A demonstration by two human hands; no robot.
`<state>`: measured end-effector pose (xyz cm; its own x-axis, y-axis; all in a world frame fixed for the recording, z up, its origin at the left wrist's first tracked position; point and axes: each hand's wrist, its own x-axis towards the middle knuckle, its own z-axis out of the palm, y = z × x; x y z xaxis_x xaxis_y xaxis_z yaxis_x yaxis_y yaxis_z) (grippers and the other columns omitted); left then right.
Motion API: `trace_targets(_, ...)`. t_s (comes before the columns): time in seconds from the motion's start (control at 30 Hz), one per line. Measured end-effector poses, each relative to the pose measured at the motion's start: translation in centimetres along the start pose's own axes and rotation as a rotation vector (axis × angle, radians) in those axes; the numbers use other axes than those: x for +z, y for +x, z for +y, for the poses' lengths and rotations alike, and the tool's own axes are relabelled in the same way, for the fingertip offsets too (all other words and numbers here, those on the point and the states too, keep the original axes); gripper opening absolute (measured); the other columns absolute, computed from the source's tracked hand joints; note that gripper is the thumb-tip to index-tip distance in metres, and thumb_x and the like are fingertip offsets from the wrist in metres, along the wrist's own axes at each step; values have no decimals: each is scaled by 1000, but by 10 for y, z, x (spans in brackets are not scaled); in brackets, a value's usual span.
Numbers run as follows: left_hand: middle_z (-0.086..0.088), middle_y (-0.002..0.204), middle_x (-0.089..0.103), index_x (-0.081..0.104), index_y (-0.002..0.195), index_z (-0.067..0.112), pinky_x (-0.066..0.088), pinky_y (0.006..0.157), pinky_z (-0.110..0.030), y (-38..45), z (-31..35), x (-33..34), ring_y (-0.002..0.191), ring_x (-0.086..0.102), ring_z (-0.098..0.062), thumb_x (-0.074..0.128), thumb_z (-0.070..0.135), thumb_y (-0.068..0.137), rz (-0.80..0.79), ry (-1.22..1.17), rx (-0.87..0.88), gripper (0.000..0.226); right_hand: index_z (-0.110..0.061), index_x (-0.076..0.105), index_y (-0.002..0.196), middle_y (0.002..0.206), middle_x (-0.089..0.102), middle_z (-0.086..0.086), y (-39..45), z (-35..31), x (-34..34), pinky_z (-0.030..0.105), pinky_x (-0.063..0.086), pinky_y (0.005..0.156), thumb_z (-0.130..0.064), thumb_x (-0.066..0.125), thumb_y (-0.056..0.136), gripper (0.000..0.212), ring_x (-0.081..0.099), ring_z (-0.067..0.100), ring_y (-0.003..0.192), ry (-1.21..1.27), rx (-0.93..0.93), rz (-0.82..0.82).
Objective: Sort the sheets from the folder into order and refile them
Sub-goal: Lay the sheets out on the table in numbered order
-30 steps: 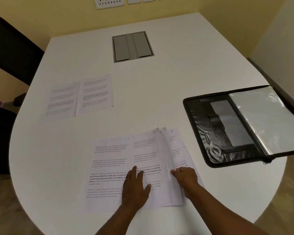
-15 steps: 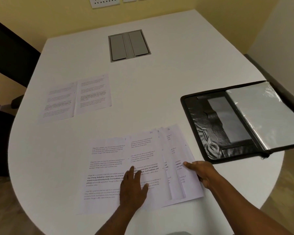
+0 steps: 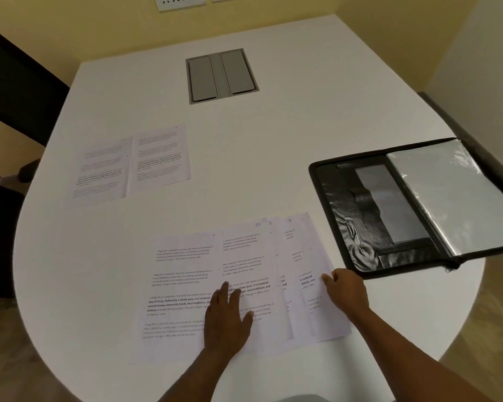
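Now the right hand [image 3: 346, 291] sits at the right edge of the fanned sheets [image 3: 273, 285] in the lower middle of the frame, further right than a second ago, when it lay nearer the left hand. Its fingers curl at the outermost sheet's edge; whether they pinch it I cannot tell. The left hand [image 3: 228, 317] stays pressed flat, fingers spread, on the sheet marked 10. The fan looks wider, so corner numbers such as 3 show, which should help ordering. Two sheets [image 3: 131, 163] lie apart at the left, and the open folder [image 3: 360, 216] waits at the right, not yet refilled.
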<state>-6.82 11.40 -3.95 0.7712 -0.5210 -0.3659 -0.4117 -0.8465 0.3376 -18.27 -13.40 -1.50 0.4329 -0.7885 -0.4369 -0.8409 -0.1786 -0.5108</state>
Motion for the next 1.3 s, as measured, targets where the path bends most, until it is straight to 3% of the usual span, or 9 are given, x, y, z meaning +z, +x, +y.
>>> trace_targets(0.07, 2, 162, 3, 24, 151, 26, 14, 120, -37, 0, 0, 0, 148, 5, -21, 46, 53, 94, 1, 0, -1, 67, -11, 55, 97, 90, 63, 6, -7, -2, 3, 35, 49, 77, -25, 63, 93, 17, 62, 28, 86, 25, -28, 10)
trace_targets(0.13, 1, 162, 4, 24, 151, 25, 14, 119, -37, 1, 1, 1, 148, 7, -22, 46, 53, 94, 5, 1, 5, 67, -17, 44, 126, 120, 61, 10, -13, -3, 6, 38, 47, 84, -22, 67, 91, 42, 62, 30, 106, 59, -88, 26)
trace_targets(0.23, 0, 162, 6, 24, 151, 24, 15, 119, -36, 2, 0, 2, 148, 8, -22, 47, 54, 93, 8, 20, 13, 69, -21, 40, 136, 134, 46, 8, -15, -6, 11, 42, 50, 87, -27, 67, 90, 53, 59, 28, 110, -34, -132, -8)
trace_targets(0.47, 0, 162, 7, 25, 151, 24, 17, 120, -37, 2, 0, 3, 147, 9, -22, 48, 55, 92, 13, 18, 8, 70, -12, 52, 132, 130, 47, 14, -2, -9, 18, 40, 49, 90, -33, 75, 84, 58, 58, 30, 111, -38, 20, -61)
trace_targets(0.63, -1, 162, 7, 25, 151, 24, 16, 120, -38, 3, 1, 2, 147, 9, -23, 48, 55, 92, 13, 23, 11, 70, -14, 66, 87, 106, 60, 10, 8, -11, 19, 39, 52, 83, -35, 76, 80, 24, 60, 29, 96, 29, 78, 22)
trace_targets(0.73, -2, 161, 8, 26, 150, 24, 16, 119, -38, 3, 1, 1, 147, 10, -23, 49, 55, 92, 19, 22, 13, 70, -20, 60, 71, 104, 57, 5, -2, -23, 13, 37, 50, 79, -28, 75, 83, 21, 56, 25, 96, -42, -58, 181)
trace_targets(0.97, -2, 160, 12, 28, 149, 24, 18, 116, -37, 7, 3, -2, 145, 14, -22, 51, 55, 91, 35, 21, 15, 70, -13, 57, 83, 65, 57, -1, -16, -59, -25, 33, 49, 53, -24, 62, 94, 17, 56, 20, 59, -62, -367, 239)
trace_targets(1.13, -4, 159, 17, 33, 146, 23, 23, 114, -37, 12, 6, -6, 143, 19, -23, 55, 54, 89, 47, 38, 17, 69, -13, 57, 86, 70, 58, 0, -15, -90, -71, 31, 48, 54, -25, 62, 95, 16, 56, 19, 60, -45, -423, 340)
trace_targets(1.3, -5, 155, 23, 40, 140, 22, 29, 109, -38, 16, 9, -11, 137, 24, -24, 61, 53, 84, 45, 41, 11, 67, -14, 59, 91, 77, 61, -3, -13, -106, -103, 18, 39, 51, -28, 61, 95, 15, 56, 4, 63, 154, -361, 363)
